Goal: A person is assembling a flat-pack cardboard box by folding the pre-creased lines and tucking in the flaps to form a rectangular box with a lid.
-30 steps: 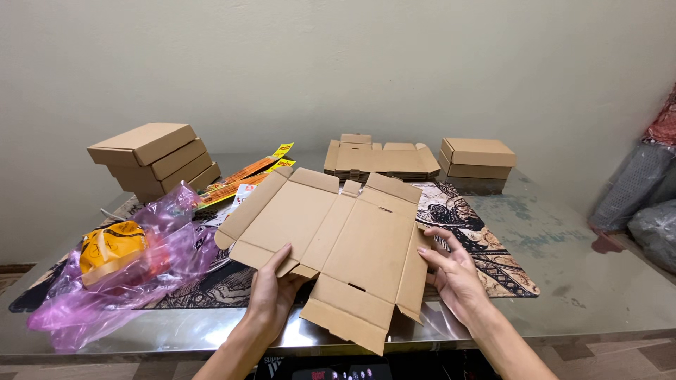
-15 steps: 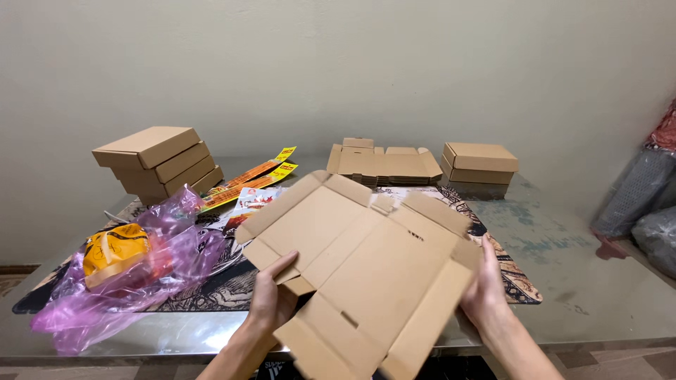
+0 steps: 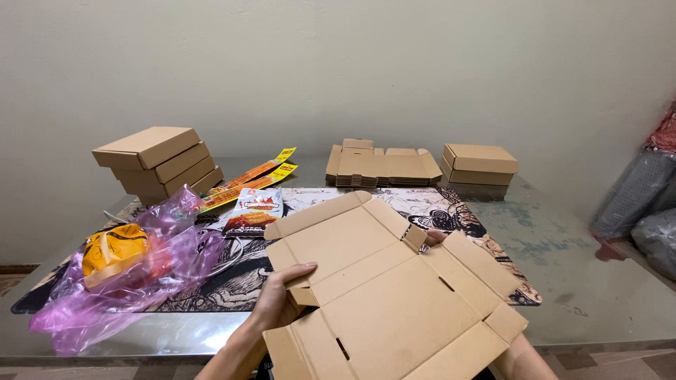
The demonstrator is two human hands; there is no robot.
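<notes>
Left hand: left hand (image 3: 278, 301) at the near edge of the bench, thumb on top of a small side flap and fingers curled beneath, clamped on the left edge of the cardboard sheet.
Right hand: right hand (image 3: 434, 236) mostly hidden under the cardboard; only fingertips show at a flap near the sheet's far middle. The forearm emerges below the near right corner. Fingertips touch the flap; how fully they grip it I cannot tell.
Cardboard sheet: unfolded brown cardboard sheet (image 3: 380, 288), held between both hands, tilted, its near part overhanging the bench edge, flaps spread flat.
Bench: glass-topped bench (image 3: 584, 295) beneath, with a dark patterned mat (image 3: 225, 281) under the sheet.
Left side: pink plastic bag (image 3: 162, 260) holding an orange packet (image 3: 113, 250), well apart from the left hand.
Middle: red snack packet (image 3: 255, 211) just beyond the sheet's far left corner.
Far: stack of closed boxes (image 3: 158, 162) at left; flat cardboard pile (image 3: 380, 165) centre; two closed boxes (image 3: 479, 169) at right, against the wall.
</notes>
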